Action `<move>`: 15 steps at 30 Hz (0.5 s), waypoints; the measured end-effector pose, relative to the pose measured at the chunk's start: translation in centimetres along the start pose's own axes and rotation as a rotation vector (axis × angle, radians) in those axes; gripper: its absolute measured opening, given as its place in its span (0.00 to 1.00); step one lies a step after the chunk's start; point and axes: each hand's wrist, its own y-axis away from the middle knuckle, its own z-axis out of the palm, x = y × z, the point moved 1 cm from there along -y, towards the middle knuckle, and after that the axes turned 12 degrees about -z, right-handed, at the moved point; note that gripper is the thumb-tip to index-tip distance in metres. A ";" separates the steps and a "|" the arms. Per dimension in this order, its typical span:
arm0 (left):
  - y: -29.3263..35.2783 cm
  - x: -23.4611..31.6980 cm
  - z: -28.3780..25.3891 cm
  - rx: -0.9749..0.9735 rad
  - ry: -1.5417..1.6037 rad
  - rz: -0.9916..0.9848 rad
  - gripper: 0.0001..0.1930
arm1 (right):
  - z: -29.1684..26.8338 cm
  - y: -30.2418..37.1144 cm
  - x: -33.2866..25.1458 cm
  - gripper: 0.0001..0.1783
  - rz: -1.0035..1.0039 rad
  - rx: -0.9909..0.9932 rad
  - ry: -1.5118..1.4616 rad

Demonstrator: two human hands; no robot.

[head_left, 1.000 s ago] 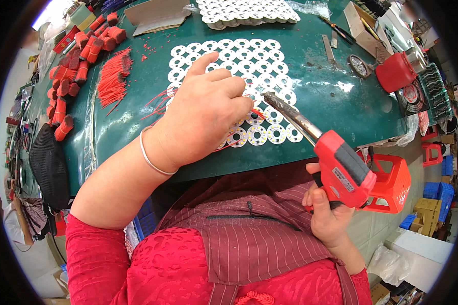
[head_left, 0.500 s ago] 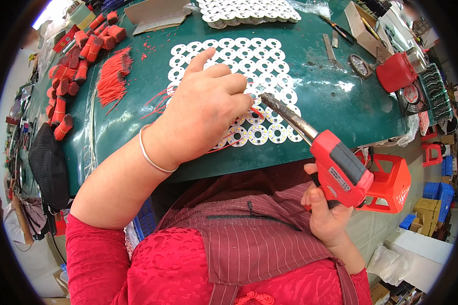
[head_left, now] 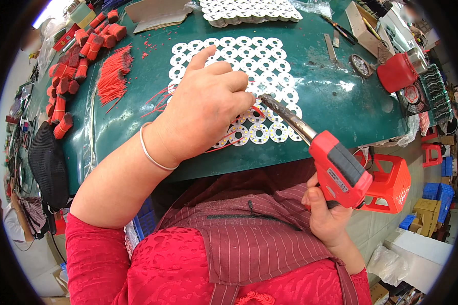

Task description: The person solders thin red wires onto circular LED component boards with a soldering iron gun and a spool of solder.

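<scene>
My left hand (head_left: 203,109) is over a sheet of round white circuit boards (head_left: 258,134), each with a centre hole and small yellow chips. Its index finger points forward, while the thumb and other fingers pinch a thin red wire (head_left: 260,112); the exact grip is partly hidden. In my right hand (head_left: 330,218) is a red and black soldering gun (head_left: 341,170), held by its handle. Its dark, crusted tip (head_left: 269,103) is close to my left fingertips, above the boards. More red wires (head_left: 160,100) stick out beneath my left hand.
Loose red wires (head_left: 114,76) and tied wire bundles (head_left: 61,109) lie on the left. Stacked board sheets (head_left: 249,12) are at the back. Pliers (head_left: 341,30), a round tin (head_left: 360,66), a red container (head_left: 396,72) and a small fan (head_left: 413,96) are on the right.
The soldering gun has shifted very slightly down and left. My left hand keeps the same pinch in almost the same place.
</scene>
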 end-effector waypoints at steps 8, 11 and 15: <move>0.0 -0.1 0.1 -0.005 -0.005 -0.001 0.08 | 0.3 -0.7 -0.6 0.23 -0.044 0.018 -0.092; 0.0 -0.1 -0.1 0.017 -0.004 -0.001 0.08 | 0.4 -0.6 -0.7 0.25 -0.021 0.060 -0.161; 0.2 0.1 -0.3 0.083 0.029 -0.016 0.08 | 0.2 -0.3 -0.7 0.26 -0.021 0.084 -0.172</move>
